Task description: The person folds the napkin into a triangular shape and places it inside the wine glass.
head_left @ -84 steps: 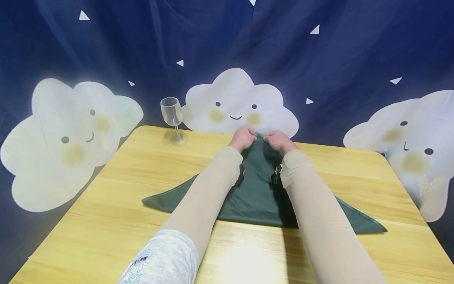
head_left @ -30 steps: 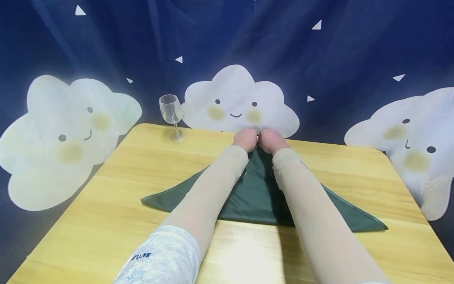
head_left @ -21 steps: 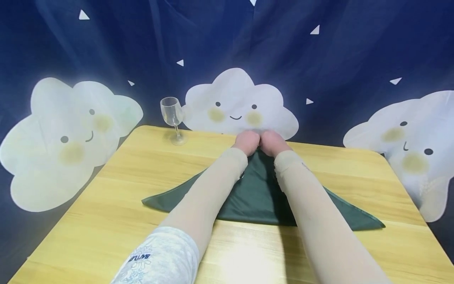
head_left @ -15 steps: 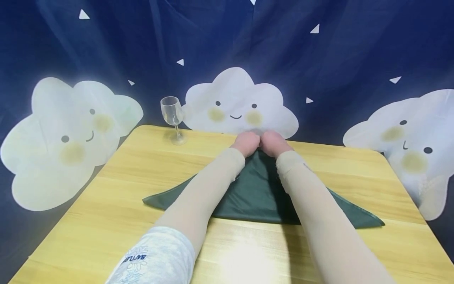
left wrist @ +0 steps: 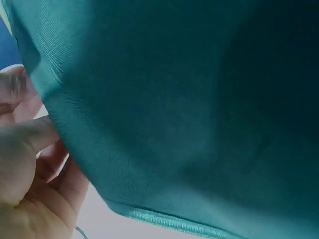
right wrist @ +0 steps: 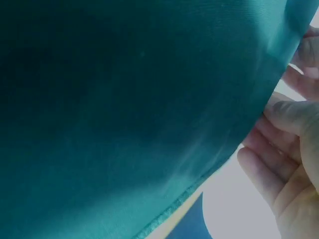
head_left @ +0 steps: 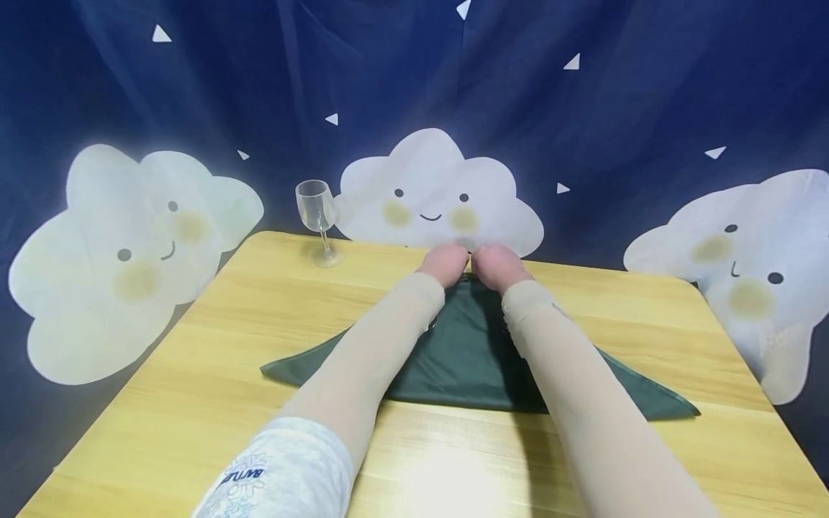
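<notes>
A dark green cloth napkin (head_left: 463,360) lies as a wide triangle on the table, its long side toward me and its narrow part at the far edge. My left hand (head_left: 445,264) and right hand (head_left: 500,266) are close together over that narrow part, knuckles up, hiding its tip. In the left wrist view, the thumb and fingers of my left hand pinch the edge of the napkin (left wrist: 149,124). The right wrist view likewise has my right thumb (right wrist: 289,115) on the cloth's edge, with fingers behind it.
A stemmed wine glass (head_left: 317,216) stands upright at the table's back left, left of my hands. The wooden table (head_left: 175,403) ends just beyond them. Behind hangs a dark blue curtain (head_left: 414,65) printed with white smiling clouds.
Compared with 2.8 seconds ago, my hands have come closer together and slightly toward me, and the napkin's far tip is now hidden. In the last half second they have barely moved.
</notes>
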Action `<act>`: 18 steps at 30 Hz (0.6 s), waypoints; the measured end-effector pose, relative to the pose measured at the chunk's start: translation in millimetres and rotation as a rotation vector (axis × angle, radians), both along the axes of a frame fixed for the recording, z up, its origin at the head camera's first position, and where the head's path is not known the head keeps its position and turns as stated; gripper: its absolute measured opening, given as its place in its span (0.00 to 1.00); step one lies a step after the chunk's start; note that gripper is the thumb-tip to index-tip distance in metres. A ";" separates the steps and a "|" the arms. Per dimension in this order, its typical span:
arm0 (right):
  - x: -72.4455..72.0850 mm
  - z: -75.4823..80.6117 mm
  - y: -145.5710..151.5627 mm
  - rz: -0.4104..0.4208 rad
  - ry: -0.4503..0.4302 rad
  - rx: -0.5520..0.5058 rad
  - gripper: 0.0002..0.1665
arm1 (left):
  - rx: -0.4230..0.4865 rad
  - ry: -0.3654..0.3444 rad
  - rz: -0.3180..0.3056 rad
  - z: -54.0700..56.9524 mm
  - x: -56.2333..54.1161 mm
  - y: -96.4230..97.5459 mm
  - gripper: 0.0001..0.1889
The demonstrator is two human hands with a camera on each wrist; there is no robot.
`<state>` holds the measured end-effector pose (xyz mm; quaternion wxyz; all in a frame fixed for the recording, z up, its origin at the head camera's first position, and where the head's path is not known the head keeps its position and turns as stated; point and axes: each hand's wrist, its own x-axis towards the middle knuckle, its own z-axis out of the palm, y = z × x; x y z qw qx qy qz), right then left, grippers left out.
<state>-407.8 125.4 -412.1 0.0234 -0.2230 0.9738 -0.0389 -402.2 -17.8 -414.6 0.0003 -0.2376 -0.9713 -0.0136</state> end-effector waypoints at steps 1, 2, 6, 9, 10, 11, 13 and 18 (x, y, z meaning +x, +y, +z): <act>-1.8 -0.8 0.6 -0.005 -0.019 -0.012 0.17 | 0.013 -0.022 0.023 0.1 -1.6 -0.8 0.11; -3.9 -1.7 1.6 -0.007 -0.043 -0.026 0.18 | 0.020 -0.045 0.046 -0.2 -3.4 -2.1 0.10; -10.2 -3.4 6.6 -0.004 -0.107 -0.057 0.22 | 0.028 -0.131 0.103 -2.7 -11.4 -5.5 0.08; -13.1 -3.3 7.7 0.014 -0.110 -0.033 0.22 | -0.019 -0.131 0.052 -4.7 -15.2 -6.1 0.08; -13.6 -3.3 7.7 0.025 -0.107 -0.020 0.22 | -0.036 -0.115 0.019 -5.3 -15.6 -6.3 0.08; -13.9 -3.3 7.5 0.037 -0.104 -0.011 0.22 | -0.053 -0.094 -0.016 -6.0 -15.6 -6.6 0.09; -13.5 -3.4 6.7 0.062 -0.095 -0.005 0.21 | -0.076 -0.053 -0.082 -7.5 -15.0 -7.6 0.10; -11.3 -3.6 4.9 0.106 -0.062 -0.002 0.16 | -0.160 0.021 -0.244 -6.3 -10.6 -12.2 0.10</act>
